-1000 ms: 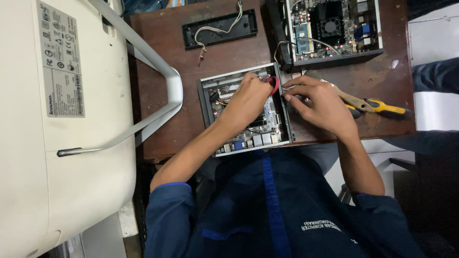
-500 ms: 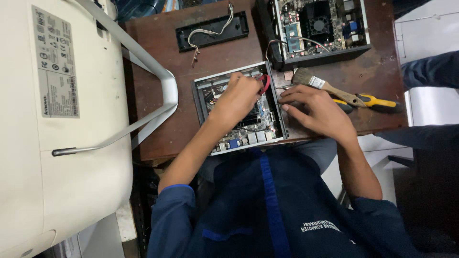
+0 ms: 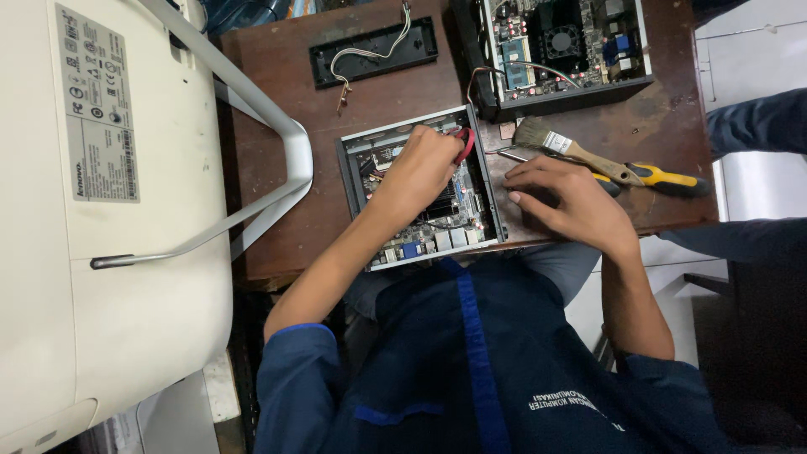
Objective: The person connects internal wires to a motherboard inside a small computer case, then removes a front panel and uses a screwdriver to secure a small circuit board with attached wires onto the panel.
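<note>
Left hand [image 3: 424, 168] is reaching into the open mini PC case [image 3: 420, 189] at table centre, fingers pinching a red cable [image 3: 465, 143]; right hand [image 3: 567, 202] is resting flat just right of it, nearer the screwdriver [image 3: 656, 178] and brush [image 3: 572, 150]

Grey rectangular label [image 3: 101, 105] on white casing [image 3: 50, 277]

Worn dark-brown wooden table [image 3: 277, 210], pale floor [image 3: 748, 50] beyond, even indoor light
</note>
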